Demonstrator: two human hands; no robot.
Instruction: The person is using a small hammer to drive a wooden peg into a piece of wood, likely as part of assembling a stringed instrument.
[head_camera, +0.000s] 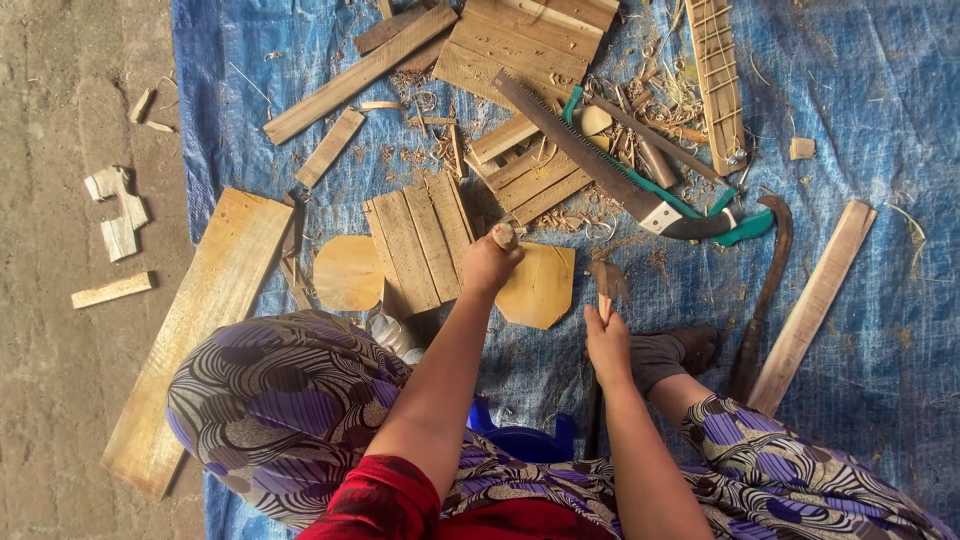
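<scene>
My left hand (488, 264) is closed around a short wooden-handled tool (505, 236), held upright against a flat piece of pale wood (541, 287) on the blue tarp (860, 90). My right hand (606, 343) grips the handle of a hammer (604, 280), whose blurred head hangs just right of that wood piece. A panel of joined slats (420, 240) lies directly left of my left hand, with a rounded pale wood piece (346, 272) beside it.
A hand saw (610, 172) with a black and green handle lies up right among shavings. More slat panels (525, 40), loose strips (355, 75), a long plank (195, 330), a curved sickle (765, 290) and a batten (815, 300) surround me. Bare concrete (60, 350) lies left.
</scene>
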